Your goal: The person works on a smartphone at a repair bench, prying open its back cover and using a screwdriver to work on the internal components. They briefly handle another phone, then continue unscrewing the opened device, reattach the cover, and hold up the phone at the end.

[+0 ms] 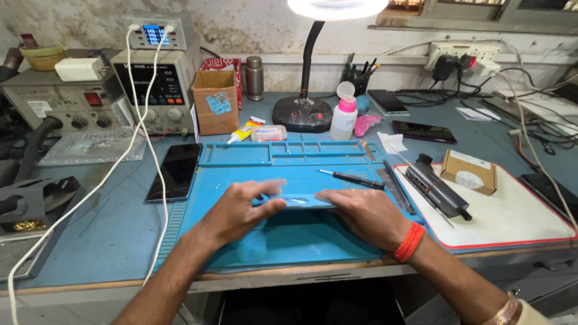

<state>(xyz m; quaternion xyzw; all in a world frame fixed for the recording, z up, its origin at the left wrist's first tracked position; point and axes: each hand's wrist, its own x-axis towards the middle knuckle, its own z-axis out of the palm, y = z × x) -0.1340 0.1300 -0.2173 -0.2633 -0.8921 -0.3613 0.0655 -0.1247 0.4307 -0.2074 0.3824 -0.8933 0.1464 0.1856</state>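
Note:
A flat grey-blue phone (299,199) lies on the blue work mat (283,241), held from both sides. My left hand (241,207) grips its left end with thumb and fingers. My right hand (364,213) rests on its right end, palm down, an orange band on the wrist. A black screwdriver (355,179) lies on the mat just beyond my right hand.
A dark phone (176,171) lies left of the mat beside white cables (141,120). A black cylindrical tool (435,188) and a small cardboard box (469,171) sit on a white pad at right. Lamp base (302,113), a white pink-capped bottle (344,117), a glue tube (245,129) and bench instruments stand behind.

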